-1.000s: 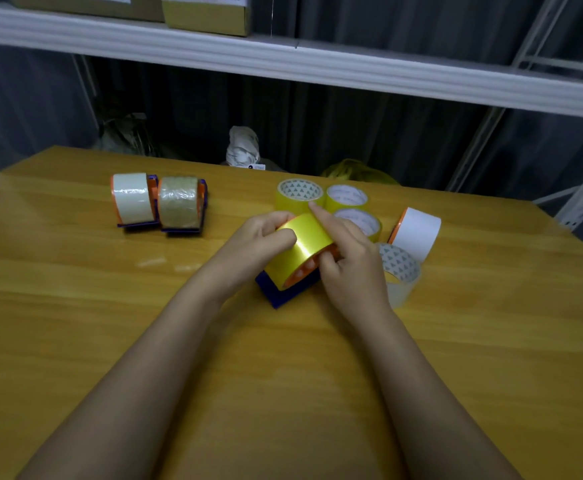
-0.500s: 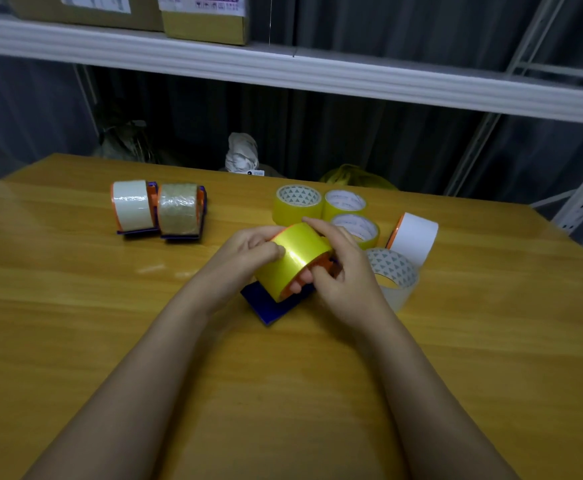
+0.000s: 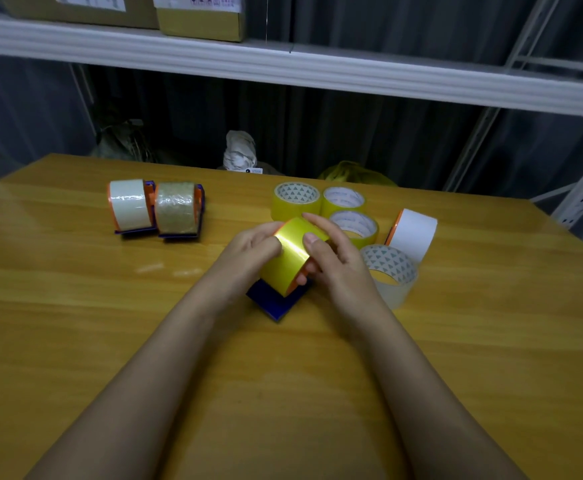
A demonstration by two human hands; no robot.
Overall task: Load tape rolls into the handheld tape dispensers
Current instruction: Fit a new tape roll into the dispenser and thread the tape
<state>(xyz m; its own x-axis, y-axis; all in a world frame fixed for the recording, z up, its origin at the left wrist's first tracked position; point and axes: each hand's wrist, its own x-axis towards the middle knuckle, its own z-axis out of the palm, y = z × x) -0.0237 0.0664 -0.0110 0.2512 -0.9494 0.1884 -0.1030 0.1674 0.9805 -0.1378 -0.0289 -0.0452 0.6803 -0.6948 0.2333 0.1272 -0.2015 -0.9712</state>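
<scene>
A yellow tape roll (image 3: 292, 254) sits in a blue and orange dispenser (image 3: 278, 301) at the table's middle. My left hand (image 3: 253, 249) grips the roll's left side, thumb on its face. My right hand (image 3: 333, 263) holds the right side, thumb on top and forefinger over the far edge. Two loaded dispensers stand at the back left: one with white tape (image 3: 130, 204), one with brownish tape (image 3: 176, 208). Loose yellow rolls (image 3: 295, 199) lie behind my hands, a clear roll (image 3: 392, 273) to the right. A white roll in an orange dispenser (image 3: 415, 233) stands beyond it.
The wooden table (image 3: 75, 323) has bare room in front and at the left. A white shelf (image 3: 283, 64) with cardboard boxes (image 3: 200, 15) runs overhead at the back. Bags (image 3: 240, 150) lie on the floor behind the table.
The dispenser with the yellow roll has shifted slightly left and turned in my hands. My right thumb has moved onto the roll's top face. The camera tilted up a little.
</scene>
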